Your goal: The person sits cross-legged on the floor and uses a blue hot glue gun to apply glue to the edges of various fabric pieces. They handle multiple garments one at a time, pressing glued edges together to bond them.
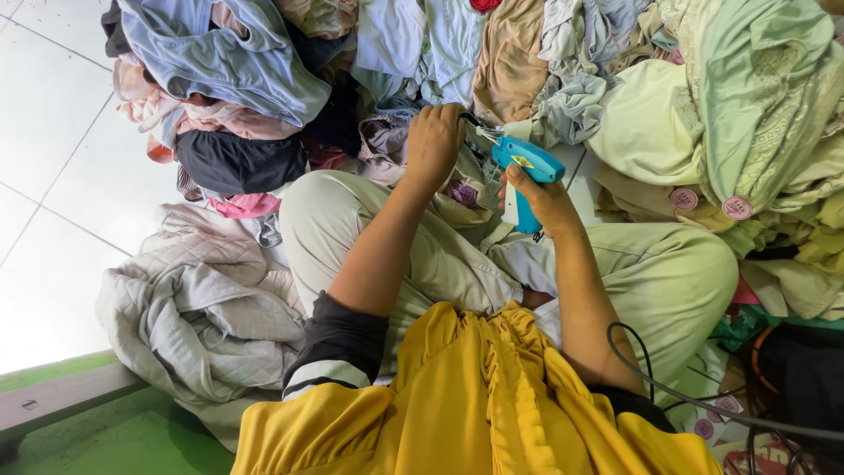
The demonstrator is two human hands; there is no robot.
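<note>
My right hand (547, 200) grips a blue tagging gun (524, 176) by its handle, its nose pointing left. My left hand (434, 141) is closed on a fold of patterned cloth (470, 167) right at the gun's tip, so the two hands almost touch. Both work above my lap, where I sit in pale green trousers (668, 273) and a yellow top (475, 405). What lies between the left fingers beyond the cloth is hidden.
Heaps of clothes surround me: blue and dark garments (237, 79) at upper left, pale green ones (747, 114) with round pink tags (737, 208) at right, a grey quilted bundle (202, 308) at left. White floor tiles (53, 176) lie far left. A black cable (668, 387) crosses lower right.
</note>
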